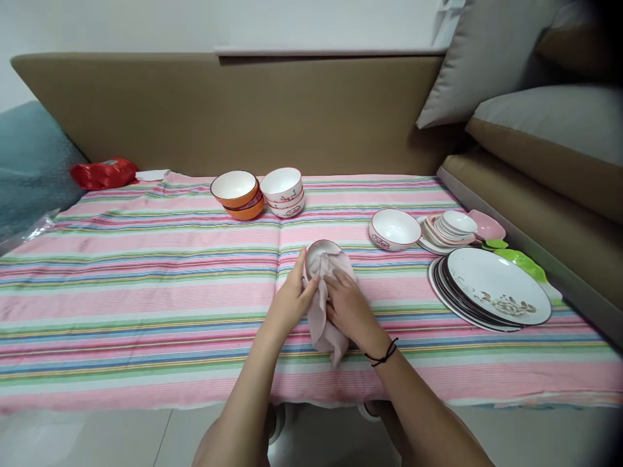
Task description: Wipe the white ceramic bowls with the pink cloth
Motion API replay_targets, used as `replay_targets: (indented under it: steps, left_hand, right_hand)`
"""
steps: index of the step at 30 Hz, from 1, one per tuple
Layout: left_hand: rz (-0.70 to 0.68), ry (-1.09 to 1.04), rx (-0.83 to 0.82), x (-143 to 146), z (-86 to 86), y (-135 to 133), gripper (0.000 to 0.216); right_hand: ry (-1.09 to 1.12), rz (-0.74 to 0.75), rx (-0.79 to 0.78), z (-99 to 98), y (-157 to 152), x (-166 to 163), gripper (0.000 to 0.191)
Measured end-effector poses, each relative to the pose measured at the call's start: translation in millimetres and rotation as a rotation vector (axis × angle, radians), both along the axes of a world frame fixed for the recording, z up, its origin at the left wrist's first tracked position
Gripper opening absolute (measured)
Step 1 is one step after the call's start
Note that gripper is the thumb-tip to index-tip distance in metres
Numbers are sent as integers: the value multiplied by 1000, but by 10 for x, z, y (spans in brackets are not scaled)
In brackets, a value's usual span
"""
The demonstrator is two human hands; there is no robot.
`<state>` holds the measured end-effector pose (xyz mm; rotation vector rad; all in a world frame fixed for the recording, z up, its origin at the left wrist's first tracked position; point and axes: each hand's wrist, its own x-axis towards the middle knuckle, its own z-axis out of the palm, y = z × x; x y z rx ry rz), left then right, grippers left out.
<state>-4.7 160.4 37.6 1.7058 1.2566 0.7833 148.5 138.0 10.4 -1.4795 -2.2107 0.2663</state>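
A white bowl with a red rim is tilted in front of me over the striped cloth. My left hand grips its left side, with the thumb over the near edge. Bunched inside the bowl is a pale pink cloth, its loose end hanging down toward me. My right hand is closed on this cloth and presses it into the bowl; some of its fingers are hidden in the folds. A black band circles the right wrist.
Behind stand stacked orange bowls and stacked white bowls. Rightward are a single white bowl, small dishes, a pile of plates and a green dish. A red package lies far left. Cushions border the right.
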Motion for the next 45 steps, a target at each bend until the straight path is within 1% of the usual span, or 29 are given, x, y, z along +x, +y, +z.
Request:
replay_targets:
  steps: [1,2,4,6,8,11,15,16,18,19,20,21,23,26,29,31,33,35,37,40,42,43,45]
  left_hand:
    - [-8,18,20,11,-5,-10,73]
    - [-11,32,41,23,-8,-20,73]
    - [15,45,56,41,-9,-34,75]
    - [64,37,26,48,-10,-36,75]
    - [93,16,-20,43,-15,-25,70]
    - [84,-12,-51,29,-32,5,63]
    - [77,2,-17,25,-58,27,62]
    - [70,16,-6,26,-61,26,63]
    - [49,40,6,26,-62,19,64]
    - [37,47,10,26,-62,15,65]
    - [31,51,12,25,-61,13,65]
    - [32,53,13,26,-60,12,64]
    - [48,53,12,30,-56,13,62]
    - [94,27,-9,50,-31,14,59]
    - [145,-11,-75,75,19,5,61]
    - [171,-27,-117,81,48,2,61]
    - [180,-43,-134,73,55,8,60]
    - [172,-58,-127,58,39,24,58]
    - [162,-73,-115,44,9,43,57]
    - [154,-111,-132,39,-20,56,56]
    - [147,-147,-152,41,-18,51,59]
    - [145,-162,-163,42,-13,48,61]
    - [143,-177,-189,43,-1,45,66]
  right_hand:
    - [-15,-7,7,-9,-1,2,35]
    - [-22,-17,-7,-9,-3,0,35]
    - [-6,-39,-70,17,-6,-8,25]
    - [54,-68,-124,67,-7,-15,16]
    - [132,-85,-126,112,-4,-14,15]
    - [185,-75,-105,128,4,5,17]
    - [63,48,-72,47,-10,33,17]
    - [17,58,-49,22,-19,38,22]
    - [-70,33,-11,-11,-36,45,40]
    - [-99,19,-3,-13,-41,46,45]
    - [-114,16,-6,-3,-44,44,46]
    - [-115,23,-23,16,-44,40,40]
    - [-63,16,-102,68,-40,20,22]
    - [131,-14,-244,108,-44,-32,23]
    - [404,48,-250,74,-58,-82,15]
    - [500,88,-239,53,-62,-92,13]
    - [450,94,-251,58,-58,-81,14]
    - [318,108,-246,74,-53,-58,16]
    - [174,126,-194,66,-54,-43,21]
    - [-21,92,-85,-8,-62,-51,43]
    - [-88,38,-39,-57,-58,-72,56]
    - [-93,20,-28,-65,-52,-84,56]
    - [-72,14,-31,-42,-36,-110,44]
